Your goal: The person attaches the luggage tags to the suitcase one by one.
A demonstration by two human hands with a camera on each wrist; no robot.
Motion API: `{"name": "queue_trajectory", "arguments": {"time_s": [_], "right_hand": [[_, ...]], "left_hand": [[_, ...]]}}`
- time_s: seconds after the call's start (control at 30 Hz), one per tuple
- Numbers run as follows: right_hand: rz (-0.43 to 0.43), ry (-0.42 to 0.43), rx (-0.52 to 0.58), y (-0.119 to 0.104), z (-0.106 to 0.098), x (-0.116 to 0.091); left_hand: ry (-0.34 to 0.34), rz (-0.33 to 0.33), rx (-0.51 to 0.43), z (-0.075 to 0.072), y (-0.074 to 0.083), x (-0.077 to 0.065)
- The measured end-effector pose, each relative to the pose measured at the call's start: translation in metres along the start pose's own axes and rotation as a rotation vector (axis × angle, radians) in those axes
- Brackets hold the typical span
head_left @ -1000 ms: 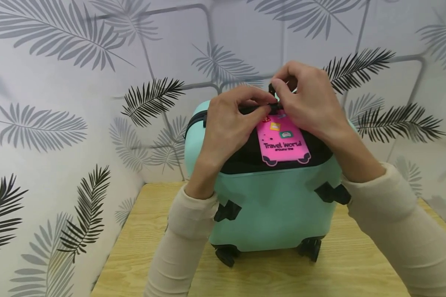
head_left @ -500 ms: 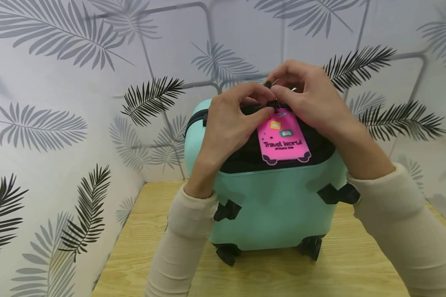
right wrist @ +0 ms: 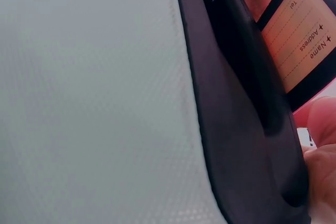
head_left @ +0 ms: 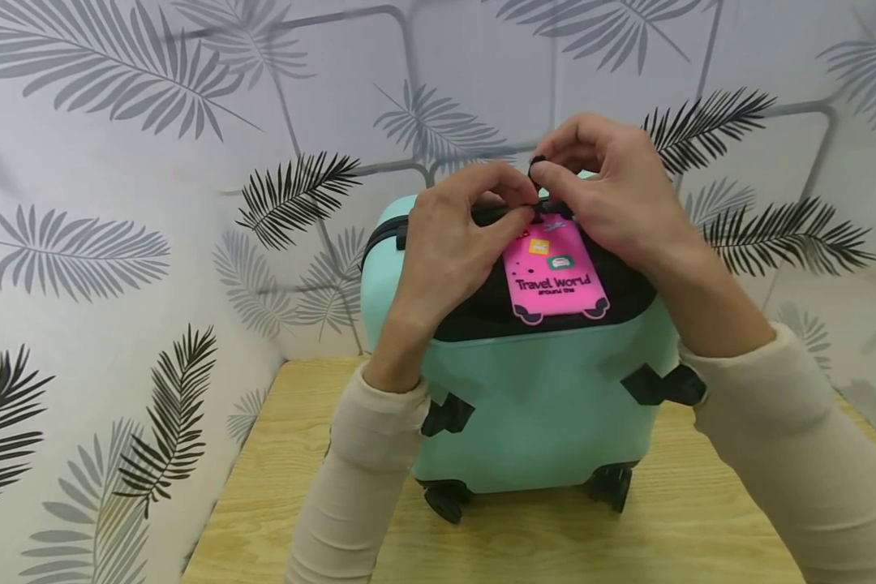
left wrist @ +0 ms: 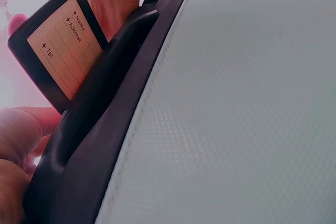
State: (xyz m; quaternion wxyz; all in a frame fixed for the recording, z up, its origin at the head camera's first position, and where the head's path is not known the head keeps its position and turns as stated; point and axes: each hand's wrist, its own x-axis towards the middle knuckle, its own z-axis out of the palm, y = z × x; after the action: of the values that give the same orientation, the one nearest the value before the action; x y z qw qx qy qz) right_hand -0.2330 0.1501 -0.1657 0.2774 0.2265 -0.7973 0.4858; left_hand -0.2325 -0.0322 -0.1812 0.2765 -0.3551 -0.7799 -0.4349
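Note:
A mint-green suitcase (head_left: pixel 536 414) stands upright on its wheels, with a black handle panel (head_left: pixel 474 312) on its top. Over that panel lies a pink luggage tag (head_left: pixel 555 280) lettered "Travel World around the". My left hand (head_left: pixel 453 239) pinches the black strap fitting at the tag's upper end, which its fingertips partly cover. Just right of it, my right hand (head_left: pixel 620 195) pinches the black strap end (head_left: pixel 538 168) between thumb and fingers. In both wrist views the tag's back (left wrist: pixel 65 51) shows Name, Address and Tel lines; the strap is hidden there.
Under the suitcase is a light wood-grain table (head_left: pixel 277 478). A pale wall covering (head_left: pixel 153 308) with grey and black leaf prints rises behind and to the left. Black wheels (head_left: pixel 445 500) touch the tabletop. Each sleeve has a black piece (head_left: pixel 448 414) at its cuff.
My right hand first moved in towards the left fingertips, then drew slightly back and up with the strap end. The left hand and suitcase have hardly moved.

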Motion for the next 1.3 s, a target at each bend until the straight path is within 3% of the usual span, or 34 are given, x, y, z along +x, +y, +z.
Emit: {"name": "queue_trajectory", "arguments": {"time_s": [0.3, 0.5, 0.67, 0.93, 1.13, 1.3], "right_hand": [[-0.054, 0.099, 0.108, 0.0033, -0.0014, -0.0022], [0.001, 0.024, 0.151, 0.0045, -0.0048, -0.0017], [0.008, 0.003, 0.129, 0.0033, -0.0044, -0.0022], [-0.05, 0.033, 0.089, 0.0024, -0.0026, -0.0041], [-0.129, 0.082, 0.047, 0.0037, -0.0014, -0.0062], [-0.11, 0.121, 0.093, 0.0023, 0.0008, -0.0084]], "left_hand": [[-0.021, 0.017, -0.009, 0.0, 0.0004, 0.0005], [-0.049, -0.049, -0.065, -0.0021, 0.0003, 0.0007], [-0.063, -0.005, -0.065, -0.0027, -0.0001, 0.0004], [-0.037, 0.019, -0.052, -0.0026, 0.0001, 0.0], [-0.004, -0.017, -0.084, -0.0023, -0.0001, 0.0003], [0.048, -0.057, -0.057, -0.0006, -0.0003, -0.0014]]}}
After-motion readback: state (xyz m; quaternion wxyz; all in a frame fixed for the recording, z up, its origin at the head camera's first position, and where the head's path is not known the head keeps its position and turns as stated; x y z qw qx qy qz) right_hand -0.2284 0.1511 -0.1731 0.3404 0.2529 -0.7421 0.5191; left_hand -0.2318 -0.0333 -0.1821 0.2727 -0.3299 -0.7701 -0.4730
